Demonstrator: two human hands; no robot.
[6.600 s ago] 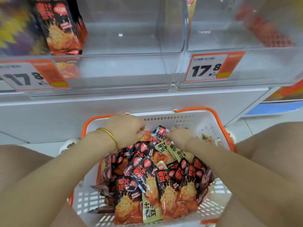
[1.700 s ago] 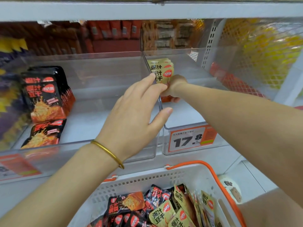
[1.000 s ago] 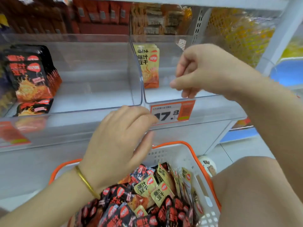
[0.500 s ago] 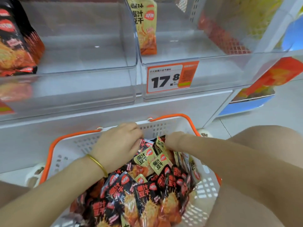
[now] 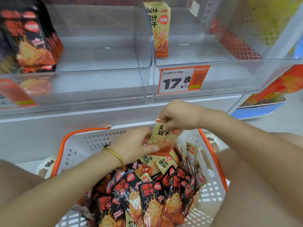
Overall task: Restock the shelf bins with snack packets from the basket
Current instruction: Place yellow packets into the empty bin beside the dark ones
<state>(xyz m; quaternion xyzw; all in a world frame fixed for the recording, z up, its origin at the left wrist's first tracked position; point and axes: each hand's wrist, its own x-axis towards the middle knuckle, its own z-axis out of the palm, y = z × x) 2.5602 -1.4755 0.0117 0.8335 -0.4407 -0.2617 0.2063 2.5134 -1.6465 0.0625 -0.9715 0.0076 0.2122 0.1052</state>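
A white basket with an orange rim (image 5: 77,146) stands below the shelf, full of black snack packets (image 5: 152,194) and yellow ones (image 5: 164,163). My right hand (image 5: 178,116) pinches the top of one yellow packet (image 5: 161,139), lifted above the pile. My left hand (image 5: 134,145), with a gold bangle at the wrist, grips the same packet's lower left side. The right clear shelf bin (image 5: 229,69) holds upright yellow packets (image 5: 159,28) against its left wall. The left clear bin (image 5: 98,69) holds black packets (image 5: 32,40) at its left.
An orange price tag reading 17.8 (image 5: 183,80) hangs on the right bin's front. Another orange tag (image 5: 14,94) sits at the far left. My knees flank the basket. A blue tray (image 5: 260,108) lies low on the right, by the floor.
Both hands went from the shelf bins down into the basket. In the last half second my right hand has raised one yellow packet out of the pile, and my left hand has taken hold of it too.
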